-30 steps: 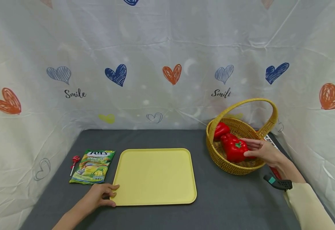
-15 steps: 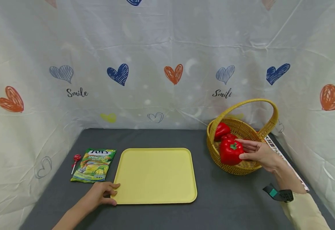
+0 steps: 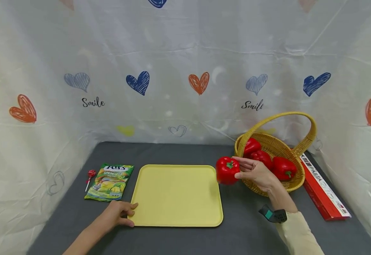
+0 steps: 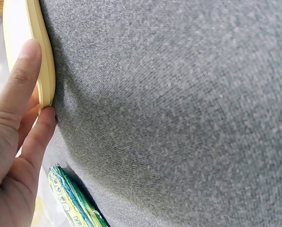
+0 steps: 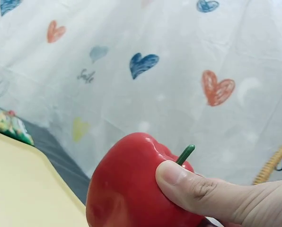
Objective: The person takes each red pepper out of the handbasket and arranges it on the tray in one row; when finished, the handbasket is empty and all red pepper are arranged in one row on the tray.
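My right hand (image 3: 256, 173) holds a red bell pepper (image 3: 227, 170) between thumb and fingers, just off the right edge of the yellow tray (image 3: 177, 194). In the right wrist view the thumb presses the pepper (image 5: 131, 189) beside its green stem. My left hand (image 3: 116, 214) grips the tray's near left corner. The left wrist view shows the thumb on the rim (image 4: 45, 66) and a fingertip at the corner. Behind the right hand stands a yellow wicker basket (image 3: 273, 140) with three more red peppers inside, one of them a pepper (image 3: 283, 168) on the right.
A green candy bag (image 3: 110, 182) lies left of the tray, with a red lollipop (image 3: 91, 173) beside it. Right of the basket lies a long red and white pasta box (image 3: 325, 191). A hanging cloth (image 3: 172, 46) with hearts closes off the back of the dark table (image 3: 185, 242).
My right hand has lifted the pepper out of the basket and carried it left to the tray's edge, uncovering another pepper. The left hand still grips the tray corner.
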